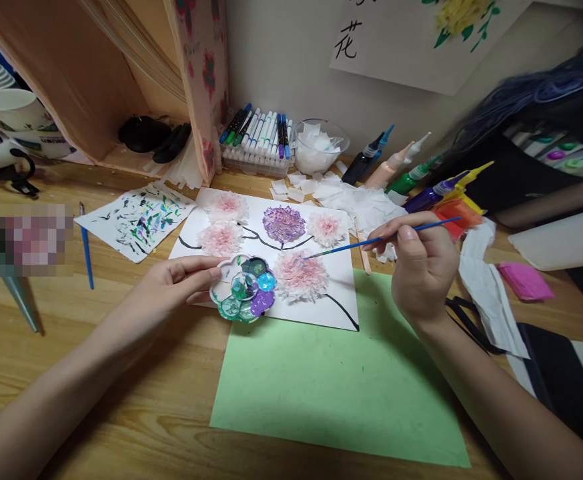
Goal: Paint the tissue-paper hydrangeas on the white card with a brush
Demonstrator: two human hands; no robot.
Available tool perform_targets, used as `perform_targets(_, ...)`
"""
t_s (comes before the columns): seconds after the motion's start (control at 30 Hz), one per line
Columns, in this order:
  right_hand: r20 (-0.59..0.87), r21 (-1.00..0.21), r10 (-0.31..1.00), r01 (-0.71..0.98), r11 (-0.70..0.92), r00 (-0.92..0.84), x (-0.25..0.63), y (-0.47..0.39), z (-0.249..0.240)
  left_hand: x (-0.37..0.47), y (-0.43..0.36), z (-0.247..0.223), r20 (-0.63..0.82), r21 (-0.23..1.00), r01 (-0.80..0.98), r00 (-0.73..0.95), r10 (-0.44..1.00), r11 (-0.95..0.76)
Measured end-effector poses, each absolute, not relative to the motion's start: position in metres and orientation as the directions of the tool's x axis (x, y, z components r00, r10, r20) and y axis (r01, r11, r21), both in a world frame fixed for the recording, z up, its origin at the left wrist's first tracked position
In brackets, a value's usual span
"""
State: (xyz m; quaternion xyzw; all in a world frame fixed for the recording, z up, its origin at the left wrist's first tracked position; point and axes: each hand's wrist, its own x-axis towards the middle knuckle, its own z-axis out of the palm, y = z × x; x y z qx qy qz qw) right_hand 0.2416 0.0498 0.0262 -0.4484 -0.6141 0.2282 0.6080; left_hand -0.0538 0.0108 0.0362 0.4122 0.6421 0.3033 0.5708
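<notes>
My left hand [186, 280] grips the edge of a small flower-shaped paint palette [263, 305] with green, blue and purple paint in its wells. In my right hand [421, 267] is a thin blue paintbrush [351, 245], its tip at the large pink tissue-paper flower [301, 275]; whether it touches cannot be made out. That flower sits on a white sheet [339, 293] with black branch lines. Smaller pink flowers [325, 229] and a round purple flower [284, 223] are on the same sheet. The palette hovers over the sheet's lower left, hiding part of it.
Green paper [341, 393] lies under the white sheet. At left are a paint-smeared paper [141, 220] and another brush [87, 253]. Behind stand a marker box [259, 137], a glass bowl [320, 145] of paper squares and several paint bottles [411, 175]. A wooden stick [363, 250] lies beside the sheet.
</notes>
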Motion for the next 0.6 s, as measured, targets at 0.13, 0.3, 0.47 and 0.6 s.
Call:
perform_targets(0.13,0.552,-0.826,0.818,0.236,0.512,0.161,0.24,0.049,0.03,-0.053,0.011,0.036,-0.488,0.861,0.168,0.013,0.873,0.48)
perform_targets(0.3,0.537,-0.843,0.825,0.093,0.529,0.175,0.231,0.039,0.041,-0.051,0.01,0.036,-0.5,0.861,0.132,0.04,0.865,0.491)
perform_targets(0.47,0.54,-0.841,0.842,0.041,0.539,0.011,0.223,0.024,0.041,-0.05,0.009,0.039,-0.482,0.87,0.138,0.039,0.875,0.473)
perform_targets(0.6,0.602,-0.782,0.793,0.126,0.61,-0.097,0.221,0.02,0.036,-0.051,0.009,0.039,-0.465,0.88,0.14,0.053,0.884,0.455)
